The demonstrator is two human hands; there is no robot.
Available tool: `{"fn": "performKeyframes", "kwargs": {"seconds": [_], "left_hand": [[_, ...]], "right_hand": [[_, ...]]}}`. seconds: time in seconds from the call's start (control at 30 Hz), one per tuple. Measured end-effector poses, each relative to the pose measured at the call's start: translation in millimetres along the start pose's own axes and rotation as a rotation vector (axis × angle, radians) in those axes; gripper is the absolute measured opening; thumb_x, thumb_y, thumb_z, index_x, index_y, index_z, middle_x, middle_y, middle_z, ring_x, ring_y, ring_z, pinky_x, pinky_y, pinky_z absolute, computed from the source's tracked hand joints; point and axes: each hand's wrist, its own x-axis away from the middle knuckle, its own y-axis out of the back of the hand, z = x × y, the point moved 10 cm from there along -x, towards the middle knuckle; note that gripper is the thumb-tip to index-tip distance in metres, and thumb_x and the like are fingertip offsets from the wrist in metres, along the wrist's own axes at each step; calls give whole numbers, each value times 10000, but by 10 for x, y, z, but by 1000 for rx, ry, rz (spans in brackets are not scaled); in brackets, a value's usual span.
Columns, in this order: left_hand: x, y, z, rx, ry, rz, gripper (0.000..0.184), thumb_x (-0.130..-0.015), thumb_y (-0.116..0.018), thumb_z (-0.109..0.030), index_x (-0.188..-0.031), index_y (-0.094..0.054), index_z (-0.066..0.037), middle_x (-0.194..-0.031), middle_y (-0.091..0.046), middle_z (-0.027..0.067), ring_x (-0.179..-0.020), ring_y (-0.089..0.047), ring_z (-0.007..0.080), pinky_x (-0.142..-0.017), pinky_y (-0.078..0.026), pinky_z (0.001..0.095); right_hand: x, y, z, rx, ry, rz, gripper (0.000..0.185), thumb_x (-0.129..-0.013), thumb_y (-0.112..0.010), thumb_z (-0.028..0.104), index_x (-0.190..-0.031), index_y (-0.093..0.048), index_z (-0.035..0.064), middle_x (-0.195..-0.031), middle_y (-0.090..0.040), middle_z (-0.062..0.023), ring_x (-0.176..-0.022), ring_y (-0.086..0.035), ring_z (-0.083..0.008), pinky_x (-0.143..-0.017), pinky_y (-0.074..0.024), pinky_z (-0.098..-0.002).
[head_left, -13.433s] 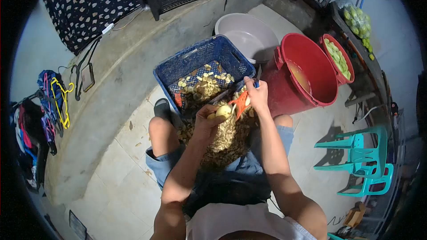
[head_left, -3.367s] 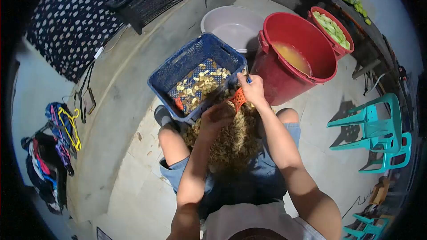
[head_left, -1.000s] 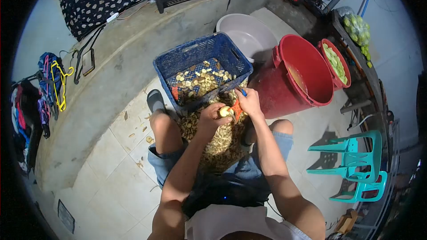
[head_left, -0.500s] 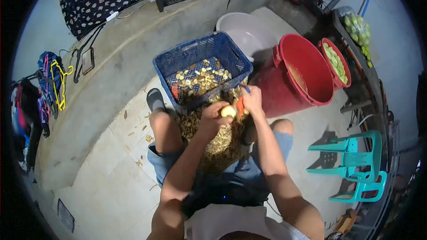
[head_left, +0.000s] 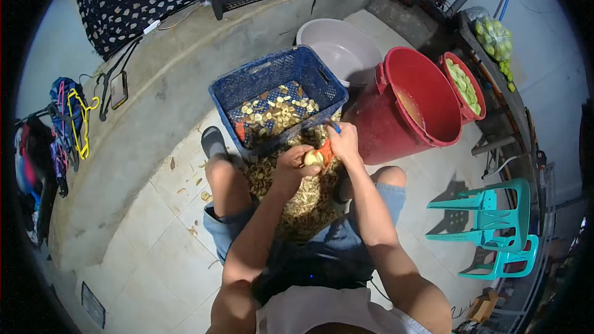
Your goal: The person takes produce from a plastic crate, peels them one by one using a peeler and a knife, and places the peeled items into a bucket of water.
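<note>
A pale, round peeled piece of produce (head_left: pixel 314 159) is held in my left hand (head_left: pixel 293 169), its fingers curled round it. My right hand (head_left: pixel 343 143) grips an orange peeler (head_left: pixel 325 152) against the right side of the piece; something blue also shows at this hand's fingers. Beneath both hands, a heap of peelings (head_left: pixel 307 203) covers the floor between my legs. Just beyond them stands a blue plastic crate (head_left: pixel 236 86) with pale slices and brown scraps on its bottom.
Behind the crate is a pale basin (head_left: pixel 343 49). To the right stand a tall red bin (head_left: pixel 383 125) holding cloudy liquid and a smaller red container (head_left: pixel 476 113) of green pieces. Teal chairs (head_left: pixel 504 216) stand at the right; a concrete ledge (head_left: pixel 167 80) curves along the left.
Over the last second the peeler has moved away from the produce and come back against it. Both hands keep their hold, and the view has shifted slightly.
</note>
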Motion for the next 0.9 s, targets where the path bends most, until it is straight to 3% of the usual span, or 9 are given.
{"fn": "performKeyframes", "kwargs": {"seconds": [0.1,0.23,0.33,0.43,0.53,0.63,0.67,0.73,0.9], "left_hand": [[31,-26,137,213,144,45,487,-731,-735,29,-1178,-543,41,-1074,-608,89,-952,-600,183,-825,-501,301],[17,-13,113,173,102,31,476,-753,-716,31,-1191,-531,52,-1100,-596,92,-993,-590,184,-859,-490,304],[88,-52,72,42,64,30,477,-766,-711,26,-1202,-522,54,-1101,-596,93,-1000,-591,190,-864,-491,305],[52,-125,45,288,96,107,438,-751,-725,8,-1153,-553,34,-1098,-600,93,-1003,-594,184,-867,-498,301],[21,-20,55,-18,49,80,455,-737,-745,-17,-1149,-559,35,-1104,-591,99,-1010,-592,184,-884,-499,306],[35,-107,56,100,48,156,497,-732,-758,-34,-1177,-548,32,-1089,-596,93,-1003,-596,180,-874,-504,303],[71,-131,52,96,53,157,497,-732,-758,-34,-1177,-548,32,-1089,-596,93,-1003,-596,180,-874,-504,303],[94,-266,-31,334,79,240,527,-726,-765,-27,-1199,-536,21,-1067,-607,77,-993,-599,170,-842,-503,289],[47,-80,-75,50,-18,128,557,-722,-780,-20,-1221,-535,2,-1076,-612,61,-998,-594,165,-818,-501,282]], "right_hand": [[-34,49,-221,77,-132,-49,339,-808,-638,301,-695,-627,-19,-633,-586,-231,-650,-604,-403,-628,-454,-457],[107,109,147,16,-38,4,342,-808,-651,305,-684,-635,-14,-605,-587,-220,-654,-614,-400,-630,-454,-462],[0,131,-184,33,-96,-81,346,-810,-644,304,-673,-632,-14,-600,-572,-227,-630,-605,-398,-617,-449,-461],[11,172,-132,-26,-107,-74,361,-813,-639,314,-664,-625,-14,-618,-563,-250,-639,-603,-415,-610,-446,-472],[70,152,40,-15,-26,-35,355,-807,-636,314,-678,-627,-16,-643,-569,-268,-665,-608,-423,-625,-452,-476],[-3,241,-9,83,-6,-90,327,-794,-637,306,-711,-642,-10,-676,-601,-267,-688,-606,-436,-645,-463,-480],[-30,271,-48,159,-19,-118,330,-788,-648,309,-703,-644,-10,-650,-606,-248,-667,-613,-419,-640,-459,-477],[-109,216,-248,-29,-149,-70,348,-806,-646,314,-691,-640,-15,-620,-597,-235,-651,-623,-400,-631,-455,-466],[41,253,57,-164,-25,-74,441,-843,-636,338,-603,-558,-24,-509,-503,-152,-495,-520,-266,-539,-399,-418]]}}
